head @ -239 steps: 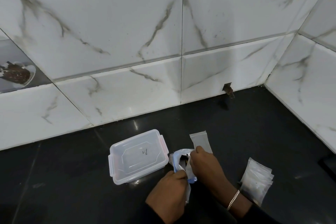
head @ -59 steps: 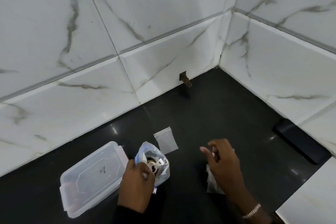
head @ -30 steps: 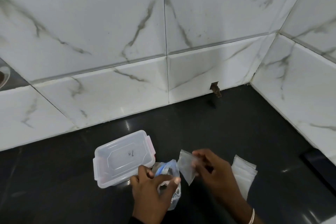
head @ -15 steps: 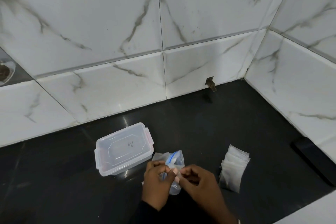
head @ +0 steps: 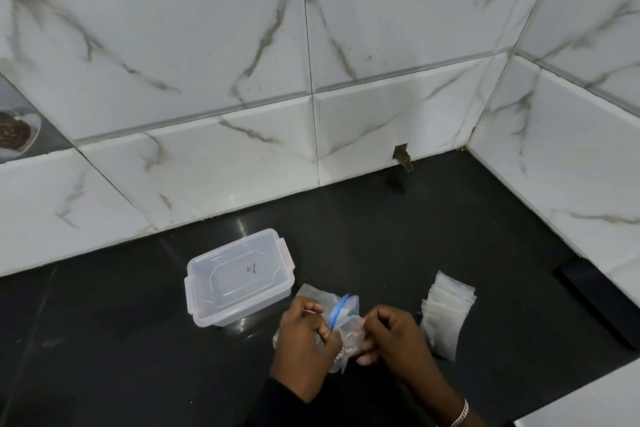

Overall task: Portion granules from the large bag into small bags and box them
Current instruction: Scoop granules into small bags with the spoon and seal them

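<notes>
Nearest the camera, the two hands meet low on the black desk [head: 398, 236], with the work squeezed between them. The left hand [head: 304, 340] curls its fingers round the large bag [head: 341, 308], a crumpled clear bag with a blue zip strip that runs up and away from the person. The right hand [head: 391, 340] pinches what looks like a single small bag [head: 350, 331] against the large bag's right flank; where one film ends and the other begins is hard to tell. The small bag's mouth must therefore turn leftward to meet the large bag's opening, and the right hand is the nearer one to steer it. Just right of that hand lies the stack of small bags [head: 446, 315], fanned flat. Beyond the left hand stands the clear plastic box [head: 239, 277], its lid on and apart from the bags. Behind everything rise the marble-patterned wall tiles [head: 311, 62].
</notes>
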Demonstrator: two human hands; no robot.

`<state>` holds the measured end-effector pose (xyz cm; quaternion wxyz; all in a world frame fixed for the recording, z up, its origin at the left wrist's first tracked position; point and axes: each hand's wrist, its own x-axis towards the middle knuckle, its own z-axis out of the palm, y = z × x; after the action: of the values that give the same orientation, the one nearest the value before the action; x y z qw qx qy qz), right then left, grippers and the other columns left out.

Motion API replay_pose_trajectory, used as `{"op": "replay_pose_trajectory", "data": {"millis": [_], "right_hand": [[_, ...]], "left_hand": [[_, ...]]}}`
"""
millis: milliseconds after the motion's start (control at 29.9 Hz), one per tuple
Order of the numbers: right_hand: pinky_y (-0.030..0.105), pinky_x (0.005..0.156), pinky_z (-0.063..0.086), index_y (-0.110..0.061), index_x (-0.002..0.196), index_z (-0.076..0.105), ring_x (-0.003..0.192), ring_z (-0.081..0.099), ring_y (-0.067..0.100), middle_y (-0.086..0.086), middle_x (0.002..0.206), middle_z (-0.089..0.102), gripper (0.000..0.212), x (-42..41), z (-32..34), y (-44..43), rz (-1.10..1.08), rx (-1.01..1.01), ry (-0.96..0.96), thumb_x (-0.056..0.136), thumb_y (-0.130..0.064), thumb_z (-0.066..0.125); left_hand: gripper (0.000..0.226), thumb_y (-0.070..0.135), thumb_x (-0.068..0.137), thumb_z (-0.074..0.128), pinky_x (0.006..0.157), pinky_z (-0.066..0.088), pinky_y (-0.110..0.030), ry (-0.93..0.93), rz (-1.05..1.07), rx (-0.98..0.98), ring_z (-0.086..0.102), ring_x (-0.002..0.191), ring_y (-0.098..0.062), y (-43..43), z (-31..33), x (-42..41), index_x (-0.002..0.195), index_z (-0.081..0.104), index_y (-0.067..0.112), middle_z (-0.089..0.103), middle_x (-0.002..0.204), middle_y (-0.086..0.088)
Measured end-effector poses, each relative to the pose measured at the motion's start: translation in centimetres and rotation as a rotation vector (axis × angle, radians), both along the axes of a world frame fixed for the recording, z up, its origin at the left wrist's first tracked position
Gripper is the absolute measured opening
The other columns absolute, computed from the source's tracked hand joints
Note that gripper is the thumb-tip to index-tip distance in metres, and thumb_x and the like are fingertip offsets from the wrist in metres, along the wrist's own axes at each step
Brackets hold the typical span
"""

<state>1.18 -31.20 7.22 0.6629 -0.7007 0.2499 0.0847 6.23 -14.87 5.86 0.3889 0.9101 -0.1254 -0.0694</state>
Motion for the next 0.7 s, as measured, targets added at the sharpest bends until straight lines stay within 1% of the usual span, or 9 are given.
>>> {"op": "replay_pose_trajectory", "data": {"millis": [67, 134, 201, 234, 368, 468, 535, 602, 702], "right_hand": [[0.038, 0.054, 0.06, -0.001, 0.09, 0.062, 0.053, 0.068, 0.019, 0.01, 0.069, 0.07, 0.005, -0.1, 0.2, 0.2, 0.046, -0.065, -0.043, 0.094, -0.002, 0.058], [0.026, 0.052, 0.057, -0.022, 0.101, 0.057, 0.059, 0.072, 0.016, 0.006, 0.081, 0.071, 0.017, -0.2, 0.3, 0.5, 0.178, -0.214, -0.099, 0.092, -0.008, 0.062], [0.018, 0.057, 0.055, -0.036, 0.106, 0.053, 0.067, 0.071, 0.011, -0.003, 0.089, 0.069, 0.023, -0.2, 0.4, 0.5, 0.36, -0.414, -0.213, 0.095, -0.017, 0.059], [0.017, 0.061, 0.054, -0.038, 0.106, 0.054, 0.071, 0.068, 0.008, -0.009, 0.09, 0.066, 0.022, -0.1, 0.3, 0.5, 0.449, -0.492, -0.272, 0.097, -0.019, 0.054], [0.01, 0.067, 0.044, -0.034, 0.092, 0.066, 0.078, 0.058, -0.004, -0.025, 0.088, 0.052, 0.023, -0.1, -0.2, 0.8, 0.509, -0.642, -0.333, 0.089, -0.036, 0.043], [0.013, 0.066, 0.046, -0.032, 0.079, 0.062, 0.079, 0.058, 0.001, -0.021, 0.089, 0.052, 0.016, -0.1, -0.2, 1.3, 0.393, -0.664, -0.3, 0.085, -0.045, 0.057], [0.014, 0.065, 0.047, -0.032, 0.073, 0.057, 0.077, 0.059, 0.004, -0.014, 0.085, 0.057, 0.016, 0.1, -0.3, 1.4, 0.276, -0.631, -0.253, 0.082, -0.039, 0.069], [0.02, 0.064, 0.051, -0.028, 0.072, 0.055, 0.072, 0.06, 0.004, -0.008, 0.077, 0.061, 0.018, 0.2, -0.3, 1.2, 0.229, -0.586, -0.174, 0.079, -0.027, 0.072], [0.026, 0.063, 0.055, -0.031, 0.079, 0.051, 0.065, 0.062, 0.006, -0.005, 0.072, 0.063, 0.02, 0.2, -0.3, 1.0, 0.272, -0.552, -0.131, 0.081, -0.016, 0.063]], "left_hand": [[0.022, 0.013, 0.076, 0.066, 0.076, 0.043, -0.01, -0.054, -0.049, 0.047, 0.053, 0.093, 0.003, -0.4, 0.5, -0.3, 0.061, 0.051, 0.019, 0.049, 0.1, 0.015], [0.009, 0.01, 0.083, 0.062, 0.075, 0.041, -0.006, -0.088, -0.095, 0.076, 0.051, 0.088, 0.002, -0.7, 0.8, -0.6, 0.079, 0.058, 0.017, 0.048, 0.104, 0.014], [0.015, 0.006, 0.084, 0.06, 0.076, 0.038, 0.0, -0.098, -0.111, 0.084, 0.05, 0.088, 0.004, -0.7, 0.8, -0.5, 0.095, 0.061, 0.017, 0.047, 0.109, 0.013], [0.018, 0.004, 0.083, 0.062, 0.076, 0.038, 0.002, -0.107, -0.108, 0.08, 0.052, 0.088, 0.006, -0.5, 0.7, -0.5, 0.094, 0.062, 0.018, 0.048, 0.108, 0.014], [0.03, -0.003, 0.078, 0.068, 0.069, 0.044, -0.003, -0.125, -0.065, 0.028, 0.057, 0.088, 0.003, -0.1, 0.5, -0.5, 0.071, 0.058, 0.025, 0.053, 0.092, 0.017], [0.032, -0.003, 0.077, 0.068, 0.069, 0.045, -0.004, -0.121, -0.067, -0.01, 0.059, 0.085, 0.004, -0.2, 0.8, -0.9, 0.071, 0.061, 0.028, 0.055, 0.086, 0.02], [0.028, 0.0, 0.077, 0.067, 0.069, 0.049, -0.008, -0.13, -0.072, -0.016, 0.06, 0.083, 0.004, -0.4, 0.9, -1.1, 0.072, 0.064, 0.028, 0.057, 0.085, 0.021], [0.025, 0.005, 0.079, 0.068, 0.07, 0.051, -0.011, -0.121, -0.083, -0.022, 0.06, 0.081, 0.003, -0.6, 0.7, -1.5, 0.073, 0.067, 0.029, 0.058, 0.089, 0.02], [0.022, 0.009, 0.079, 0.073, 0.071, 0.043, 0.0, -0.097, -0.076, 0.07, 0.055, 0.08, 0.009, -0.9, 0.3, -2.3, 0.074, 0.067, 0.029, 0.054, 0.091, 0.022]]}}
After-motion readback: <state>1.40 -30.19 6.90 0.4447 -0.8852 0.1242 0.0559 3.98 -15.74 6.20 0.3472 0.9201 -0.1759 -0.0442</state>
